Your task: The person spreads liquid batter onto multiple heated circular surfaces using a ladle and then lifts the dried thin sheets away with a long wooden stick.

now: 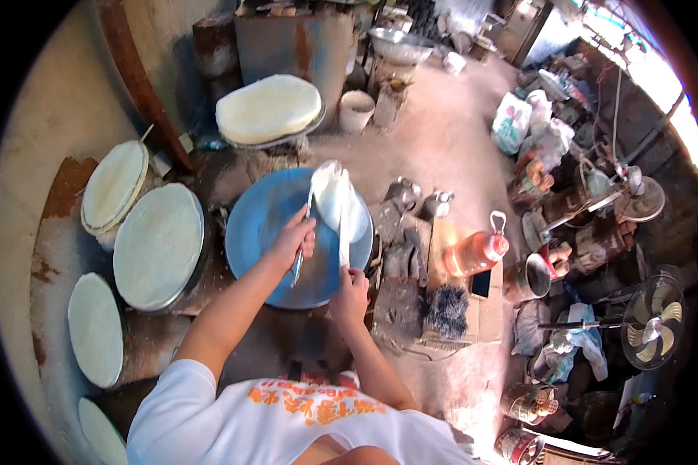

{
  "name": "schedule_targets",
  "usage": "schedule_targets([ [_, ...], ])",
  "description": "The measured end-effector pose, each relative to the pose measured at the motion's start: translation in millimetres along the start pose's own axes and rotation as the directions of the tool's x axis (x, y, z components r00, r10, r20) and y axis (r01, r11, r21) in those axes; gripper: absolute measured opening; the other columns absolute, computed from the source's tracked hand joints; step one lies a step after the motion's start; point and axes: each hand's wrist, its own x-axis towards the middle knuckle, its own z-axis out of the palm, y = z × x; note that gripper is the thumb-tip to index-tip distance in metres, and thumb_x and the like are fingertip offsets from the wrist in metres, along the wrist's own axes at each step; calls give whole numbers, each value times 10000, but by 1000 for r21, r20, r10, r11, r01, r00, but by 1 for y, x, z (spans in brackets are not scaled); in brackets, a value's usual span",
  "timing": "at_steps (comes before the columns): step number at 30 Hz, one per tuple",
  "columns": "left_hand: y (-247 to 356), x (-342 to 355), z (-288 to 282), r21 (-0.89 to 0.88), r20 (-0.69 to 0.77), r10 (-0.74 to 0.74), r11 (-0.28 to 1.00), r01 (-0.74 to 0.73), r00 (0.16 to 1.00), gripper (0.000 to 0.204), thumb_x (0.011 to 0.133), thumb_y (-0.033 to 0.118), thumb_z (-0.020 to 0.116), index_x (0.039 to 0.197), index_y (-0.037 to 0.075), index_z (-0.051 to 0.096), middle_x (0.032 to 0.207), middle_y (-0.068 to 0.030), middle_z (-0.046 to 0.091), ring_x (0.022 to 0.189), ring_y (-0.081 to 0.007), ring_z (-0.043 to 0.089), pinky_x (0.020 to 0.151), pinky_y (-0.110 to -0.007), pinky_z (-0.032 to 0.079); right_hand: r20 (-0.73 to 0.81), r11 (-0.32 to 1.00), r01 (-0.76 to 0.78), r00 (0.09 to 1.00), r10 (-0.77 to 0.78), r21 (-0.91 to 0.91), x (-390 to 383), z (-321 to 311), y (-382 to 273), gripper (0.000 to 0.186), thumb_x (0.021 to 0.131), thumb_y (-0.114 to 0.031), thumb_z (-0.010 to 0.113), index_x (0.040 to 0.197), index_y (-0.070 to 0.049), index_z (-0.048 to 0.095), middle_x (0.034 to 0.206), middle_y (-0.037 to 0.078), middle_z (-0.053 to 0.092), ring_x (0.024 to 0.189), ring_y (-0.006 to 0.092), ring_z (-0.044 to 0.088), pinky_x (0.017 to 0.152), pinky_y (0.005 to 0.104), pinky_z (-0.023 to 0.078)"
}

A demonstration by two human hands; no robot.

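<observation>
A wide blue basin (248, 213) stands in front of me, with white, batter-like stuff (358, 217) at its right side. Over the basin, my left hand (293, 239) is closed round the handle of a metal ladle (327, 172); the ladle's bowl looks coated white. My right hand (350, 293) grips the lower end of a long, flat white scraper (344, 236), which points away from me. The upper ends of both tools nearly meet, and I cannot tell whether they touch.
Round trays with pale sheets (160, 246) line the left side; another pale sheet (268, 110) lies behind the basin. To the right are a pink bottle (473, 254), a dark brush (447, 311), a phone (481, 284) and a fan (653, 322). A white bucket (356, 111) stands farther back.
</observation>
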Motion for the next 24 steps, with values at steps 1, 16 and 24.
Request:
schedule_targets([
  [1, 13, 6, 3, 120, -15, 46, 992, -44, 999, 580, 959, 169, 512, 1455, 325, 255, 617, 17, 393, 434, -68, 349, 377, -222, 312, -29, 1000, 19, 999, -19, -14, 13, -2, 0, 435, 711, 49, 546, 1132, -49, 599, 1085, 170, 561, 990, 361, 514, 875, 408, 446],
  [16, 43, -27, -107, 948, -74, 481, 305, -88, 873, 550, 893, 117, 567, 1405, 251, 419, 1033, -94, 665, 733, -204, 621, 642, -336, 499, -15, 999, 14, 1000, -15, -44, -9, 7, 1, 440, 643, 32, 582, 1071, -44, 648, 1083, 116, 614, 960, 315, 567, 825, 379, 491],
  [24, 44, -75, -91, 550, -255, 255, 832, -77, 933, 527, 934, 144, 533, 1424, 261, 381, 715, -29, 549, 401, -94, 387, 361, -262, 330, -21, 996, 86, 996, -87, -38, 31, 9, 15, 355, 662, 2, 607, 998, -75, 691, 1004, 90, 646, 924, 301, 579, 815, 369, 495],
])
